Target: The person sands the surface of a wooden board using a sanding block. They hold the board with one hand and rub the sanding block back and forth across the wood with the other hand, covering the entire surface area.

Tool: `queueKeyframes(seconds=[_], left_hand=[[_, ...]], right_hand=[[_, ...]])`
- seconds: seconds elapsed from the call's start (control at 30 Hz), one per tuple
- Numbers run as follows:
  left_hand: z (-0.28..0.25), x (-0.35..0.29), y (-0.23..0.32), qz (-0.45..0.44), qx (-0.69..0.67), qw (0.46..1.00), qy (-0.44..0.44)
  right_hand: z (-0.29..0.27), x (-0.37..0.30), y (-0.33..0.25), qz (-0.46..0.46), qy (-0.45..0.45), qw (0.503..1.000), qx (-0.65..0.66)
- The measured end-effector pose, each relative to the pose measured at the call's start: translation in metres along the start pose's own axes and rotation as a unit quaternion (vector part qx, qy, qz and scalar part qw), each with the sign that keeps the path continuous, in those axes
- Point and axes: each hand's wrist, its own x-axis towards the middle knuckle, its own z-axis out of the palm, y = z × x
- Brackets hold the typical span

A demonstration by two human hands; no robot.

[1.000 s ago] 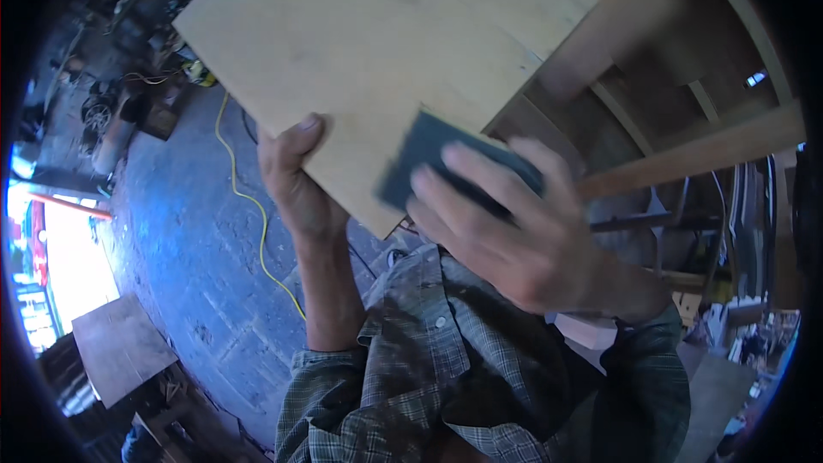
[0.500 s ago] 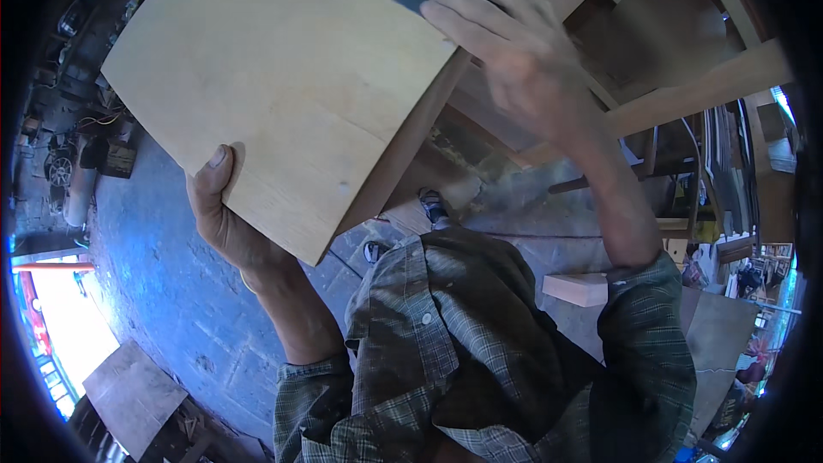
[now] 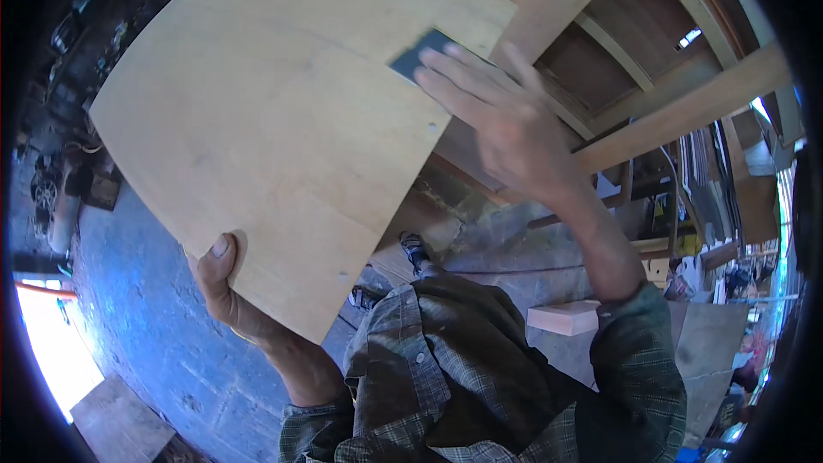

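A large pale wooden panel [image 3: 283, 94] fills the upper middle, tilted up in front of me. My left hand [image 3: 225, 283] grips its lower left edge, thumb flat on the face and the other fingers hidden behind. On the panel's right side, my right hand [image 3: 506, 120] presses a dark sheet of sandpaper [image 3: 420, 53] against the surface. The fingers lie stretched over the sheet, whose far corner sticks out beyond them. Slight motion blur softens the right fingertips.
A wooden frame with a long rail [image 3: 686, 103] stands at the upper right. Below it lies a pale wood block [image 3: 563, 317]. Machinery and clutter [image 3: 60, 189] line the left side. A loose board [image 3: 123, 420] rests at the lower left on the blue-grey floor [image 3: 171, 326].
The panel's near edge has come lower in view, its face turned more toward me. My left hand has dropped with it. My right hand and the sandpaper have slid nearer along the panel.
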Motion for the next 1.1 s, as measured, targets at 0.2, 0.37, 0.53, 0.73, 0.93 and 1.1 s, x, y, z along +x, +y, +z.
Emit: queueKeyframes(seconds=[0.2,0.37,0.53,0.73,0.93,1.1], left_hand=[[0.004,-0.003,0.002,0.024,0.017,0.999,0.014],[0.01,-0.002,0.001,0.003,0.031,0.999,0.035],[-0.024,0.042,0.029,0.339,0.277,0.878,0.196],[0.059,0.067,0.068,0.347,0.606,0.711,-0.082],[0.113,0.074,0.03,0.269,0.769,0.412,-0.408],[0.096,0.068,0.032,0.247,0.778,0.44,-0.374]], right_hand=[[-0.033,-0.036,0.006,0.051,-0.06,0.974,0.212],[-0.049,-0.043,0.054,0.15,0.015,0.972,0.178],[-0.012,-0.027,0.113,0.052,0.062,0.994,-0.079],[0.006,-0.007,0.137,-0.01,-0.049,0.996,-0.079],[-0.009,0.023,0.137,-0.063,-0.083,0.988,-0.113],[-0.021,0.013,0.133,-0.092,-0.122,0.983,-0.1]])
